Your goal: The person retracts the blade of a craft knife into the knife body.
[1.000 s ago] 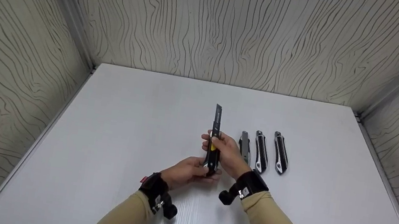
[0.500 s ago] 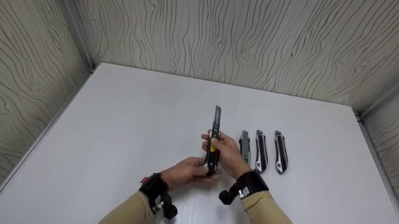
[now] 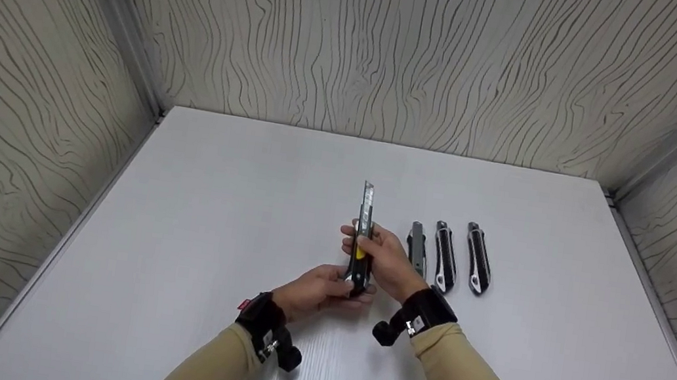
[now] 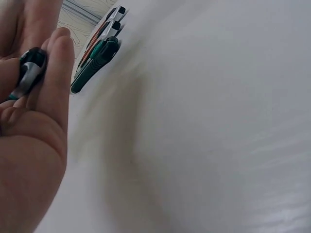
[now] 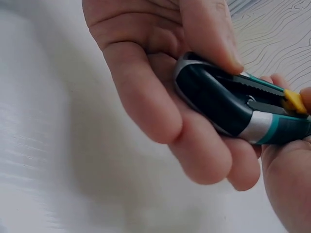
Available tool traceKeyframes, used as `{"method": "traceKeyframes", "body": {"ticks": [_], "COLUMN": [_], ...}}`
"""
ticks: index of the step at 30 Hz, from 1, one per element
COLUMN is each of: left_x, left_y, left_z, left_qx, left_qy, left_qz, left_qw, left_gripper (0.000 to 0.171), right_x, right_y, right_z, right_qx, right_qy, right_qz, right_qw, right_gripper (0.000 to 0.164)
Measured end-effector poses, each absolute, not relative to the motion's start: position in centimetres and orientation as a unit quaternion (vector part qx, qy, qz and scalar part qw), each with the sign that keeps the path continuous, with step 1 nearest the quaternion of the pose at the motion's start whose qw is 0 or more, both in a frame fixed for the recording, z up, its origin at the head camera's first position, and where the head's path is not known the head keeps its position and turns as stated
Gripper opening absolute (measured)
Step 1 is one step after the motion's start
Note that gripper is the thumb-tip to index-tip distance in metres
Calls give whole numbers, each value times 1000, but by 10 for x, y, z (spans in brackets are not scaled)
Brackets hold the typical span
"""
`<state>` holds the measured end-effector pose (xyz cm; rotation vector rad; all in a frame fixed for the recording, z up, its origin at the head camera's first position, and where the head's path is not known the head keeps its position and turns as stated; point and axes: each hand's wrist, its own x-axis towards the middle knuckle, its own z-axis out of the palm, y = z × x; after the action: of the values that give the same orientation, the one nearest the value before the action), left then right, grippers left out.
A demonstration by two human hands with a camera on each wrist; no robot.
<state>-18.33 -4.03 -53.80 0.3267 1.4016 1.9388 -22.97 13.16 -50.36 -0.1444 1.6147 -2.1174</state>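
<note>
A black utility knife (image 3: 360,264) with a yellow slider (image 3: 359,252) is held off the table, its segmented blade (image 3: 367,195) out and pointing away from me. My left hand (image 3: 319,290) grips the butt end, thumb on top and fingers beneath; the right wrist view shows this rounded, dark green butt (image 5: 214,94) closely. My right hand (image 3: 391,265) holds the handle further forward, its thumb on the slider. In the left wrist view only the knife's end (image 4: 33,70) shows between thumb and fingers.
Three more utility knives lie to the right of my hands: a grey one (image 3: 416,247) partly behind the right hand, a black-and-silver one (image 3: 445,258), and another like it (image 3: 478,259). They rest on a white table (image 3: 233,188) walled by wood-grain panels (image 3: 358,47).
The blade tip has come slightly nearer to me, and the blade now shines brighter. The right thumb has shifted a little toward the butt. The left hand has barely moved.
</note>
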Motion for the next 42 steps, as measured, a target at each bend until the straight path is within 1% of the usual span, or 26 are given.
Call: {"method": "traceKeyframes", "body": {"ticks": [6,16,25,33,42], "left_x": [-184,-185,-177,-176,-176], "left_y": [-40,-44,-40,-38,-41], "left_z": [-535,-530,-539,-537,-538], "left_qx": [133,132,90,117,108], "left_qy": [535,551,509,540,551], "left_qz": [754,745,784,764,757], "left_qw": [359,351,343,333,334], "left_gripper": [43,47,44,43,44], "right_x": [-231,-233,-234,-232,-231], "right_y": [133,137,135,130,128], "right_z": [-503,-501,-498,-498,-498], "right_qx": [-55,-54,-56,-26,-21], "right_qy": [592,600,589,563,576], "right_qz": [-768,-759,-773,-788,-780], "right_qw": [239,246,229,247,244], "right_gripper": [48,47,49,49,42]}}
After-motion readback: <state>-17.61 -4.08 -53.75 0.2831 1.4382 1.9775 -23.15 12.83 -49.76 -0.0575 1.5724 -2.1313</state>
